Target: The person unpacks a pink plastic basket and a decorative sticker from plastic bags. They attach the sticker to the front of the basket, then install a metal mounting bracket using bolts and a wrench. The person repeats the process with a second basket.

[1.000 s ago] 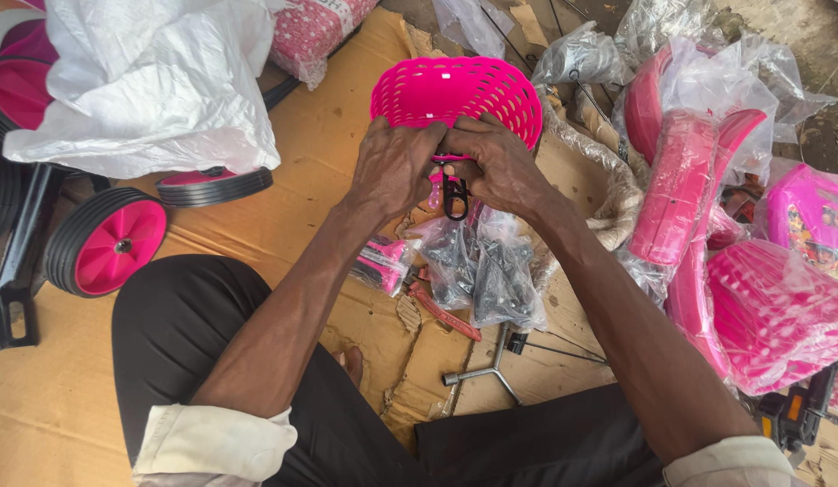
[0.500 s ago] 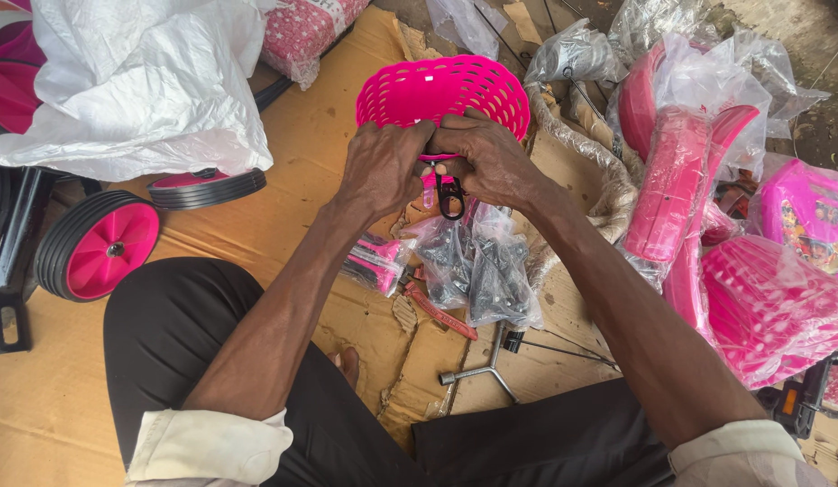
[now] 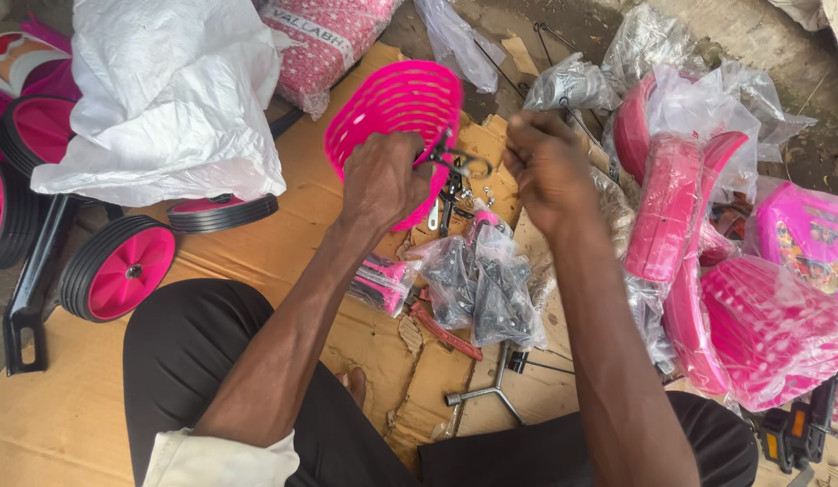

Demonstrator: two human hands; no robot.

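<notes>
Flattened brown cardboard (image 3: 256,243) covers the ground where a seated person in dark trousers works, seen from above. At far left lie small pink training wheels (image 3: 119,268) with black tyres on a black bracket, and above them a bulky white plastic sack (image 3: 166,99). Toward the middle, a pink slotted plastic basket (image 3: 392,108) rests tilted on the cardboard. The left hand (image 3: 383,176) is clenched in front of the basket, grasping a small black metal clamp (image 3: 455,162) that pokes out to its right. Below the hands lie clear bags of black hardware (image 3: 482,289), a red-handled tool (image 3: 446,329) and a three-armed metal wrench (image 3: 491,390). The right hand (image 3: 545,167) hovers just beside the clamp, fingertips pinched together; whether it holds something small cannot be told. At right, pink moulded plastic parts wrapped in clear film (image 3: 689,216) pile up, with a black pedal (image 3: 802,433) near the lower corner
</notes>
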